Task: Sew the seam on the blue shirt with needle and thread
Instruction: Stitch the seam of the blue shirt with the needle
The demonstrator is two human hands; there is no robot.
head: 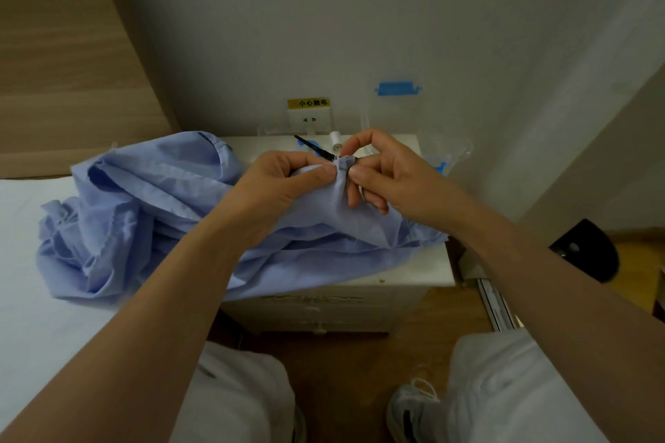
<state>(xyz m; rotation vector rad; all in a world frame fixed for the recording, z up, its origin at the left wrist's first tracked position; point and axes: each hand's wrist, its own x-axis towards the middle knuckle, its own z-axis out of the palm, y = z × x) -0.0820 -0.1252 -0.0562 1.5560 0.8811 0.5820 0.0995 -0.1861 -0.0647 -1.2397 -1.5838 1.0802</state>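
The blue shirt (136, 212) lies crumpled across the bed and the white nightstand. My left hand (284, 183) pinches a bunched fold of its fabric, raised above the nightstand. My right hand (381, 173) meets it from the right, thumb and fingers curled at the tip of the same fold (343, 164). A thin pale line, perhaps the needle, crosses the right fingers; I cannot tell for sure. A black pointed tool (313, 147) lies just behind the hands. A white thread spool (335, 140) stands at the back of the nightstand.
The white nightstand (406, 273) with drawers stands against the wall, its top largely covered by the shirt. A wall socket (309, 117) with a yellow label sits behind it. Clear plastic bags (442, 151) lie at the back right. The white bed (32, 280) is to the left.
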